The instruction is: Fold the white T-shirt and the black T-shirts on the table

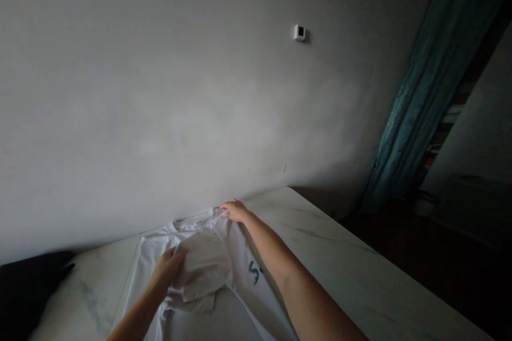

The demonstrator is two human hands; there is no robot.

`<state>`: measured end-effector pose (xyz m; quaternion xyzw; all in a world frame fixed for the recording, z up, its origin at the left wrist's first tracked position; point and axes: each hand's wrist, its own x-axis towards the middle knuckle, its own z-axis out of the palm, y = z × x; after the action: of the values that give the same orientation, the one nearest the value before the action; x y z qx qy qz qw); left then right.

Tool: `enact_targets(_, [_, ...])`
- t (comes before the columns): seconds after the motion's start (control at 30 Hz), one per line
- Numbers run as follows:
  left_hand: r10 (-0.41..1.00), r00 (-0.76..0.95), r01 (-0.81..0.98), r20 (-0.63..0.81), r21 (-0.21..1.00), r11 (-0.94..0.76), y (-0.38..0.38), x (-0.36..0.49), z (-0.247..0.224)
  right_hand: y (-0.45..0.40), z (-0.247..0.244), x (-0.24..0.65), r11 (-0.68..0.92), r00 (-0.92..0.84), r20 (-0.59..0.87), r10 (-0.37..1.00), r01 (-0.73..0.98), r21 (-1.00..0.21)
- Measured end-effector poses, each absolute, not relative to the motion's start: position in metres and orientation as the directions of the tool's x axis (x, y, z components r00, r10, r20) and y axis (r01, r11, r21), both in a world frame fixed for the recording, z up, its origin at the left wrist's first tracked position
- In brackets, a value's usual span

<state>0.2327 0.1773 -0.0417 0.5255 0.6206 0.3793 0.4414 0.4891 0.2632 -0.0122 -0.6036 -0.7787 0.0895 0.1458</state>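
Note:
A white shirt (240, 298) with a dark mark on its right part lies spread on the marbled table, its neckline toward the wall. One sleeve is folded in across the middle of the shirt. My left hand (170, 266) is closed on the edge of this folded-over fabric, thumb on top. At the far right shoulder, beside the neckline, my right hand (234, 210) pinches the cloth. The lower end of the shirt runs out of view at the bottom, partly behind my forearms.
The white marbled table (320, 240) stands against a grey wall (160, 90). Dark cloth (32, 287) lies at the table's left. A small white device (300, 32) is fixed on the wall. Beyond the table's right edge hangs a teal curtain (416, 101) over a dark floor.

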Motion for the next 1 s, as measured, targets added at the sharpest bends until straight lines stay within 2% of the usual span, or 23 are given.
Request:
enact_targets(0.27, [0.997, -0.057, 0.538, -0.048, 0.84, 0.071, 0.2, 0.228, -0.042, 0.303, -0.034, 0.509, 0.205, -0.203, 0.043, 0.978, 0.922, -0.329])
enact_targets(0.37, [0.997, -0.076, 0.661, 0.021, 0.749, 0.035, 0.205, 0.229, -0.041, 0.298, -0.038, 0.508, 0.193, -0.177, 0.079, 0.981, 0.927, -0.322])
enact_targets(0.5, [0.996, -0.075, 0.728, 0.049, 0.685, 0.021, 0.205, 0.228, -0.046, 0.277, -0.038, 0.498, 0.199, -0.145, 0.201, 0.969, 0.938, -0.283])
enact_targets(0.6, [0.996, -0.005, 0.842, 0.087, 0.538, -0.043, 0.201, 0.229, -0.049, 0.252, -0.038, 0.492, 0.265, -0.194, 0.267, 0.944, 0.928, -0.261])
enact_targets(0.73, [0.996, 0.06, 0.934, 0.062, 0.349, -0.078, 0.192, 0.232, -0.043, 0.201, -0.041, 0.496, 0.367, -0.296, 0.268, 0.917, 0.891, -0.269])
enact_targets(0.83, [0.976, 0.064, 0.974, 0.21, 0.199, -0.106, 0.179, 0.242, -0.028, 0.144, -0.041, 0.504, 0.409, -0.328, 0.285, 0.901, 0.86, -0.305])
enact_targets(0.93, [0.881, 0.257, 0.955, 0.397, 0.039, -0.296, 0.154, 0.263, -0.011, 0.077, -0.036, 0.51, 0.403, -0.315, 0.271, 0.909, 0.828, -0.39])
enact_targets(1.0, [0.817, 0.449, 0.869, 0.362, 0.036, -0.493, 0.128, 0.28, -0.003, 0.033, -0.032, 0.511, 0.343, -0.274, 0.21, 0.938, 0.812, -0.472])
